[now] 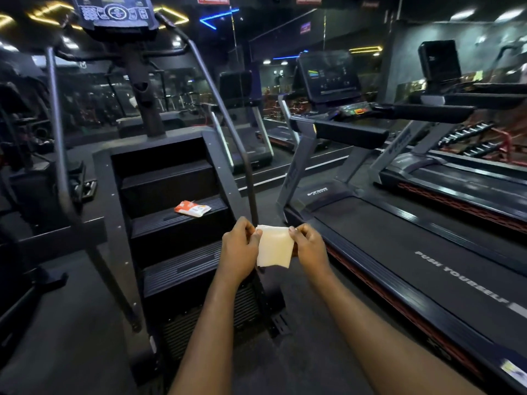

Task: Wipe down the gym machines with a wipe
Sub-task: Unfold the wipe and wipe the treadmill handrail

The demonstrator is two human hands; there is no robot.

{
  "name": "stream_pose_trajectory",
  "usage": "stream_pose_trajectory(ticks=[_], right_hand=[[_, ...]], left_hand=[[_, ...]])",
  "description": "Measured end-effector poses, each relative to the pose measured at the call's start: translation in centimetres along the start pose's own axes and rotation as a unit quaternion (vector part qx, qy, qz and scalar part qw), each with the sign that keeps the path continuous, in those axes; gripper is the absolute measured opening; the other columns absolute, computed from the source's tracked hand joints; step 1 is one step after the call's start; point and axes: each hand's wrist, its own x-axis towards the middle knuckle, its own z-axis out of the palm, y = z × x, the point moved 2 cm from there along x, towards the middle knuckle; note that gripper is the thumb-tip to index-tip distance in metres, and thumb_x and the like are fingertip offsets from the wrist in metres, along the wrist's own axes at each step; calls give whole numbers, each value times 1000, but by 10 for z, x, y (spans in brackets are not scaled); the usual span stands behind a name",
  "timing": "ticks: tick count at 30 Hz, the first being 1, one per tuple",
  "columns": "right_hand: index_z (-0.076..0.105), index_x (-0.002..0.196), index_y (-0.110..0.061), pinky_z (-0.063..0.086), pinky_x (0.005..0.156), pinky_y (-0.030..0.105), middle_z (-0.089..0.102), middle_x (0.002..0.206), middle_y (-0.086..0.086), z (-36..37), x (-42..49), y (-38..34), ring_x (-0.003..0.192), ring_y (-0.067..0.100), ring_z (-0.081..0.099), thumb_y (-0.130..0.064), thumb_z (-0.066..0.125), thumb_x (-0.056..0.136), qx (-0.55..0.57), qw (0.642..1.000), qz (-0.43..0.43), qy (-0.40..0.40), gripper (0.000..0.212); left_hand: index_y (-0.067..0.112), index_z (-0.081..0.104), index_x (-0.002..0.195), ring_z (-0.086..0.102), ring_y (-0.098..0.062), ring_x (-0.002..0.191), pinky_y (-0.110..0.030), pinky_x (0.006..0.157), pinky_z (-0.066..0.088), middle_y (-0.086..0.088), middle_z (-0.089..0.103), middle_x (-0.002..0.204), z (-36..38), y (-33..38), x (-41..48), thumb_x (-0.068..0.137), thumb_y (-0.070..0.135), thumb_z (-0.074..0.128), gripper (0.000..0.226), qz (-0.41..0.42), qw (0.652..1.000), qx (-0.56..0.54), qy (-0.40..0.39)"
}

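Observation:
A white wipe [274, 246] hangs between my two hands in front of me. My left hand [239, 250] pinches its upper left corner and my right hand [309, 246] pinches its upper right corner. An orange and white wipe packet [191, 208] lies on a middle step of the black stair climber machine [171, 212], up and to the left of my hands. A black treadmill [399, 252] stands to the right, its belt printed "PUSH YOURSELF".
The stair climber's handrails [228, 121] rise on both sides toward its console [114, 12]. A second treadmill [470, 178] stands further right. Another machine [31, 178] sits at the left. Mirrors line the back wall. Dark floor [85, 323] runs between the machines.

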Motion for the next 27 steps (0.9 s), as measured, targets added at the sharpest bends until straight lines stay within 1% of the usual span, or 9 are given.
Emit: stream_pose_trajectory(ticks=[3, 5, 9, 11, 14, 20, 23, 25, 27], right_hand=[[54, 84, -6, 56, 70, 45, 68, 87, 18, -53, -2, -1, 76, 23, 66, -25, 59, 101, -14, 999, -23, 18, 27], [52, 81, -10, 52, 66, 40, 66, 83, 14, -90, -4, -1, 73, 19, 62, -24, 60, 101, -35, 998, -39, 36, 26], [50, 78, -22, 53, 65, 43, 68, 83, 16, -176, -7, 2, 71, 21, 61, -26, 62, 99, -62, 994, -50, 69, 25], [52, 79, -29, 55, 67, 45, 69, 83, 13, -218, -10, 4, 75, 25, 66, -29, 63, 97, -71, 993, -55, 77, 22], [57, 84, -35, 57, 70, 44, 72, 87, 6, -276, -15, 5, 83, 28, 71, -28, 65, 95, -58, 994, -54, 80, 16], [63, 98, -22, 61, 77, 35, 74, 99, 5, -377, -15, 16, 93, 20, 72, -12, 71, 93, -40, 997, -20, 60, 13], [65, 94, -15, 57, 69, 25, 74, 93, 4, -421, -5, 25, 85, 14, 71, -11, 69, 94, -59, 995, -5, 76, 6], [65, 87, -14, 54, 68, 27, 74, 88, 2, -452, 10, 34, 79, 12, 68, -12, 69, 94, -76, 992, 2, 100, 9], [62, 81, -16, 50, 67, 26, 71, 83, 0, -476, 28, 41, 75, 10, 64, -11, 68, 94, -81, 990, 13, 114, 15]], left_hand=[[16, 54, 90, 61, -15, 75, -30, 65, 52, -3, 63, 82, 36, 35, -10, 97, 15, 63, 11, 25, 1000, 1, -7], [17, 55, 92, 63, -15, 76, -31, 67, 54, -1, 64, 83, 62, 58, -18, 94, 9, 65, 13, 36, 999, -8, -10], [19, 60, 111, 66, -12, 84, -29, 77, 58, 1, 68, 91, 127, 108, -39, 93, 6, 66, 23, 46, 997, -49, -25], [18, 64, 118, 64, -8, 79, -21, 74, 55, 1, 67, 90, 159, 130, -48, 93, 4, 65, 28, 66, 996, -47, -29], [14, 71, 107, 57, 0, 68, -8, 64, 46, 8, 64, 79, 204, 162, -60, 92, 1, 64, 21, 83, 995, -38, -43], [9, 66, 93, 52, 2, 63, -5, 59, 38, 9, 59, 71, 292, 214, -68, 91, 1, 63, 9, 88, 992, -38, -88], [13, 62, 87, 60, -7, 66, -12, 63, 48, 3, 64, 74, 339, 228, -60, 93, 7, 64, 9, 77, 989, -55, -115], [14, 62, 85, 68, -20, 69, -38, 70, 58, 0, 69, 74, 375, 238, -51, 93, 12, 63, 8, 70, 985, -78, -136], [15, 62, 82, 68, -23, 70, -44, 71, 57, 0, 69, 72, 403, 247, -40, 93, 14, 63, 11, 67, 983, -88, -147]])
